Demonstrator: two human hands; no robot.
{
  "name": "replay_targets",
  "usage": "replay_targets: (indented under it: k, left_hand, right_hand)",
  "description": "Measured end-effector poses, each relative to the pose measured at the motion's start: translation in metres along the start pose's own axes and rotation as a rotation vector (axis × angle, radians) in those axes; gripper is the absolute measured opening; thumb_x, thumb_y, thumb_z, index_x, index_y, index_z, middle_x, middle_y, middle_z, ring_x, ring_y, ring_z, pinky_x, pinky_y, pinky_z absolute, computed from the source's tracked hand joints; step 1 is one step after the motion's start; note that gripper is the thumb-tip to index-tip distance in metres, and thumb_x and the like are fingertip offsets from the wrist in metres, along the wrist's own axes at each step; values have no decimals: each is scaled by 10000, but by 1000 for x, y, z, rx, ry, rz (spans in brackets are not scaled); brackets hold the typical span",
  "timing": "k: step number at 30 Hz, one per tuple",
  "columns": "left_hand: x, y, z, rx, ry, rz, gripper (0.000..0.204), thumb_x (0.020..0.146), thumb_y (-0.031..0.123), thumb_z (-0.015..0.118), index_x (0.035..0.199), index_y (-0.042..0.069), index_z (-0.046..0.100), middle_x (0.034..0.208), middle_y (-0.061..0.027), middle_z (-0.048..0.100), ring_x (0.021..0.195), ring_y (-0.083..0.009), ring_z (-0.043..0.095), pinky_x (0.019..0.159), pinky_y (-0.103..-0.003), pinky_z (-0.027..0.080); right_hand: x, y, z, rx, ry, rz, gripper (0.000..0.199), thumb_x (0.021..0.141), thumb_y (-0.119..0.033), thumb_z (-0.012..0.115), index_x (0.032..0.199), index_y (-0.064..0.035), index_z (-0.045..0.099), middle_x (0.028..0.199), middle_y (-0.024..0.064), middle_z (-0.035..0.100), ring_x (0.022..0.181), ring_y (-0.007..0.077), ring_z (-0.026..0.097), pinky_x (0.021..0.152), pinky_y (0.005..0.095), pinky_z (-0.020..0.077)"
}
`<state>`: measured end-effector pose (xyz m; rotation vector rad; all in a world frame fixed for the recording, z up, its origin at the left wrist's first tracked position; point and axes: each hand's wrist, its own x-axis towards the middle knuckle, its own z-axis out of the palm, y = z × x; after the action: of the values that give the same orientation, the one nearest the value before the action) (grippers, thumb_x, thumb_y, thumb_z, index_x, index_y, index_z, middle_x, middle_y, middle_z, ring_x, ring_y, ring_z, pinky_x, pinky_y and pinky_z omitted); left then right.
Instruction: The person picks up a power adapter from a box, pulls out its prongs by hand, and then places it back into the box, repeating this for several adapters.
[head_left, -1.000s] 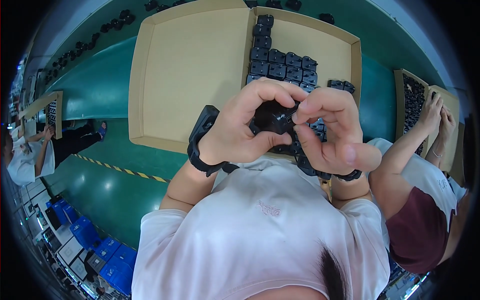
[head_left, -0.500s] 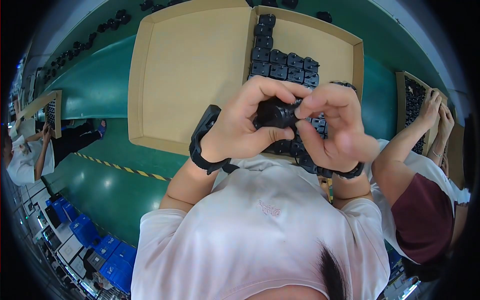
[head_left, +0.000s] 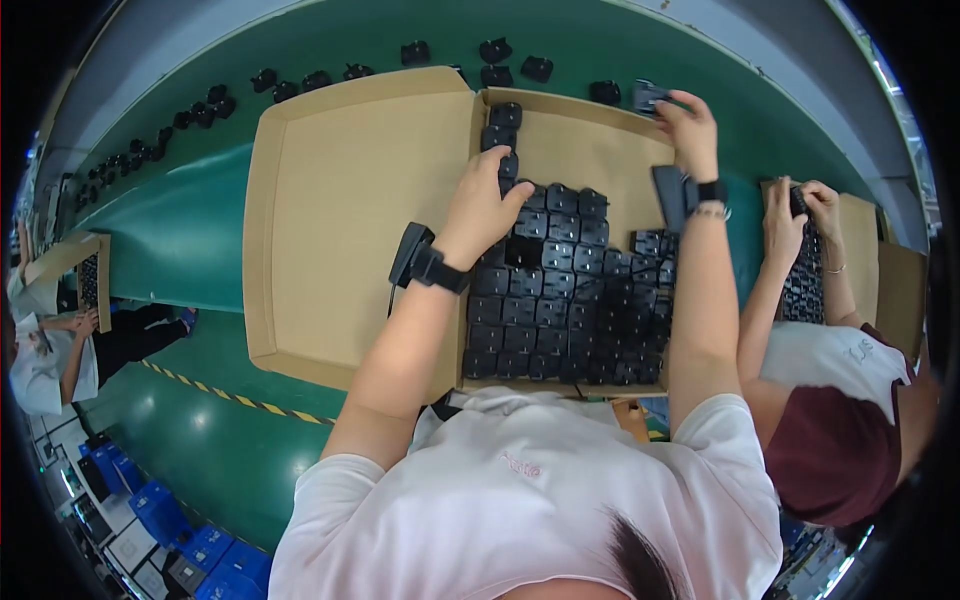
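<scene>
Before me lies a shallow cardboard box (head_left: 610, 150), its right half filled with rows of black plug adapters (head_left: 552, 285), many showing metal pins. My left hand (head_left: 482, 205) is over the upper left column, thumb and fingers apart, fingertips close to or touching an adapter (head_left: 508, 164); whether they touch is unclear. Beyond the box's far right edge, my right hand (head_left: 693, 130) has its fingers on a black plug adapter (head_left: 650, 97). Both wrists wear black bands with dark modules.
Loose black adapters (head_left: 536, 68) line the green table (head_left: 740, 110) behind the box. The cardboard flap (head_left: 350, 220) spreads left. At right, a co-worker's hands (head_left: 785, 220) hold a black piece over another box (head_left: 858, 230); another person (head_left: 60, 350) is at far left.
My hands were together in front of my chest around a black piece; they have separated. The left moved forward to the adapter rows, the right out past the box to an adapter.
</scene>
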<state>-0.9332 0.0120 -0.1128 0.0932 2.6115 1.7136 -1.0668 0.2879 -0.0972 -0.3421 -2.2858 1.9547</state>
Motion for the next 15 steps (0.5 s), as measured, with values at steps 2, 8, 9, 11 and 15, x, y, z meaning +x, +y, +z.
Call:
replay_targets:
  k: [2, 8, 9, 11, 15]
  left_hand:
    - [23, -17, 8, 310, 98, 39, 454, 795, 255, 632, 1127, -24, 498, 1109, -208, 548, 1001, -323, 532, 905, -367, 384]
    - [110, -43, 36, 773, 152, -3, 374, 734, 193, 648, 1039, 12, 528, 993, -150, 600, 951, -312, 530, 828, -402, 368]
    - [122, -46, 45, 900, 150, -70, 361, 719, 184, 657, 1018, 23, 532, 971, -139, 605, 947, -308, 524, 814, -406, 360]
    - [141, -58, 64, 1013, 127, -113, 350, 705, 175, 667, 997, 34, 536, 950, -128, 610, 944, -304, 518, 800, -410, 353]
    - [147, -89, 71, 1014, 207, -200, 423, 650, 188, 703, 1011, 54, 528, 955, -124, 577, 994, -306, 493, 816, -427, 325]
  right_hand:
    - [62, 31, -23, -143, 176, 196, 267, 755, -98, 679, 980, -18, 561, 781, 60, 621, 687, 117, 603, 589, 239, 486]
    - [146, 111, -23, -992, 169, 71, 239, 723, -221, 692, 888, -58, 631, 820, 88, 661, 769, 256, 637, 705, 349, 508]
    - [154, 119, -21, -990, 178, 74, 239, 723, -221, 692, 888, -58, 631, 820, 88, 661, 769, 256, 637, 705, 349, 508]
    - [166, 134, -28, -1129, 119, 208, 279, 729, -220, 658, 966, -75, 636, 916, 126, 655, 866, 291, 622, 780, 367, 492]
    - [140, 103, 3, -1275, 55, 328, 294, 751, -194, 605, 1024, -89, 642, 968, 158, 647, 913, 321, 613, 810, 361, 485]
